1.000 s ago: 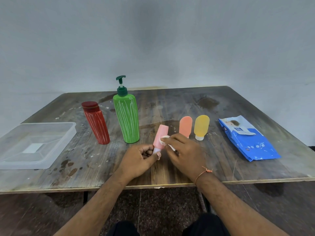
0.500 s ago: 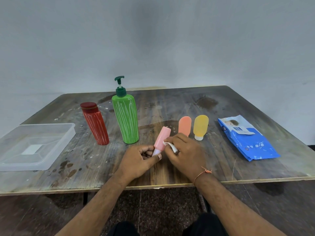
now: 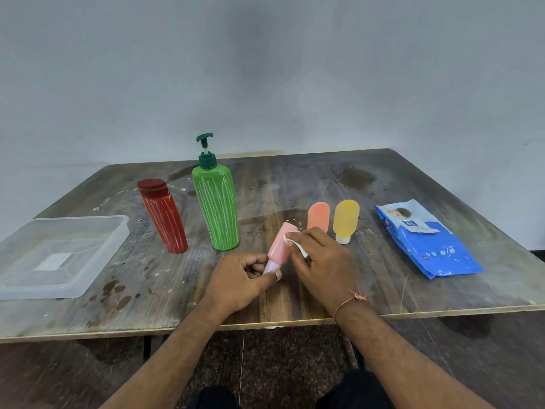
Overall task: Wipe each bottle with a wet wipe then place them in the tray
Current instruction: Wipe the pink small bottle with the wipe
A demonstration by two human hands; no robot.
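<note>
Near the front edge of the wooden table [image 3: 295, 184], at its middle, the person holds a small pink squeeze bottle [image 3: 279, 245] tilted, with the cap end down. The left hand [image 3: 239, 283] has its fingers curled around the cap end of this bottle, and the thumb presses on it from the near side. The right hand [image 3: 323, 262] pinches a white wet wipe [image 3: 295, 242] and presses it against the upper right side of the pink bottle. So the step in hand seems to be the wiping of the first bottle, because the clear plastic tray [image 3: 17, 290] at the far left holds no bottle yet. Four more bottles stand on the table: a red bottle [image 3: 163, 219], a green pump bottle [image 3: 216, 208], an orange squeeze bottle [image 3: 318, 215] and a yellow squeeze bottle [image 3: 345, 219]. A blue pack of wet wipes [image 3: 427, 240] lies at the right. Next, the left hand probably must turn the pink bottle so the wipe reaches the other sides, and then carry it over to the tray, passing well clear of the two tall bottles between.
</note>
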